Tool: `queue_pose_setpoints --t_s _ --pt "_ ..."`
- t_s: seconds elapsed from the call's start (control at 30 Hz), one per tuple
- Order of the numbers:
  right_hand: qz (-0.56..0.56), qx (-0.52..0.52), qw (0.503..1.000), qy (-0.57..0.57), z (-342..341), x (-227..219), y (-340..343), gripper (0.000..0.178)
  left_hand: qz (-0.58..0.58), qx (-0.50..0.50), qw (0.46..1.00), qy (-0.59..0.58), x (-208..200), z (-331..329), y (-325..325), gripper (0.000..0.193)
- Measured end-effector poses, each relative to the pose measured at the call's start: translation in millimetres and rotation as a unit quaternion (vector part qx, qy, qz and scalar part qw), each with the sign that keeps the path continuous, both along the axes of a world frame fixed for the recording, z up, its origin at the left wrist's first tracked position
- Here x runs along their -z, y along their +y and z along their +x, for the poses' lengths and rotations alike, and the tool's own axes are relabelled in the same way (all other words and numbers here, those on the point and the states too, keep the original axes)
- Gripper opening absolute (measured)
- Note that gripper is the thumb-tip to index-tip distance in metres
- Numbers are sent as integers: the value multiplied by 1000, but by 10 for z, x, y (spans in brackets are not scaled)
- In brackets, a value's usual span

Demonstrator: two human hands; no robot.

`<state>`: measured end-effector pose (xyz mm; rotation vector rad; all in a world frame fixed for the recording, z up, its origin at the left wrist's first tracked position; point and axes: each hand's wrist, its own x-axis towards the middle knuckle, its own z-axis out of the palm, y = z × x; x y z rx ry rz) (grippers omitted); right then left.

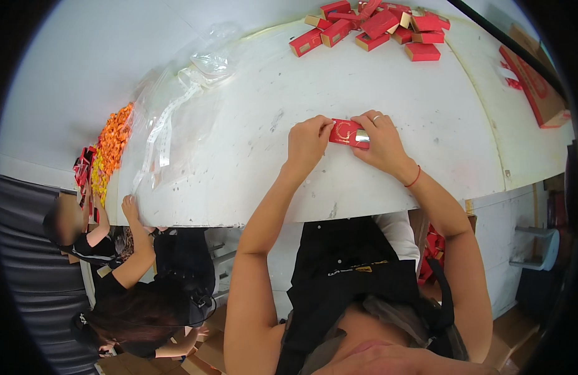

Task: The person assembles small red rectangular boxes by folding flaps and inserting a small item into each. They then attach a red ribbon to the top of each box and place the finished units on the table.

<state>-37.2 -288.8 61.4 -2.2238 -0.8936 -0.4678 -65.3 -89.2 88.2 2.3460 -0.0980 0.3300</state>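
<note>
Both my hands are over the white table (251, 150), working on one small red box (344, 132) with gold markings and a pale, shiny patch near its right end. My right hand (386, 144), with a ring and a red string at the wrist, grips the box's right end from above. At the left end, my left hand (308, 144) has thumb and index finger pinched together against the corner. Whatever lies between those fingertips is too small to make out.
Several red boxes (379, 25) are heaped at the table's far edge. To the left lie clear plastic bags (189, 100) and a pile of orange and yellow pieces (114, 137), with co-workers beside it. A cardboard carton (545, 94) stands far right; a blue stool (539, 250) is below.
</note>
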Motion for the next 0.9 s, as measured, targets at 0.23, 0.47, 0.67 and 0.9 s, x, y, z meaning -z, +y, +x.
queue_pose_setpoints --t_s 0.23,0.47,0.67,0.9 --pt "-8 4 1000 -14 -14 -27 -8 54 166 25 981 -98 44 72 -57 10" --pt "-11 6 1000 -27 -9 -44 10 53 177 20 981 -82 29 84 -76 7" --pt "-23 5 999 -27 -23 -52 17 56 203 3 977 -65 -10 104 -120 7" --pt "0 -9 1000 -9 -27 -59 36 52 64 -32 997 2 -34 51 -48 6"
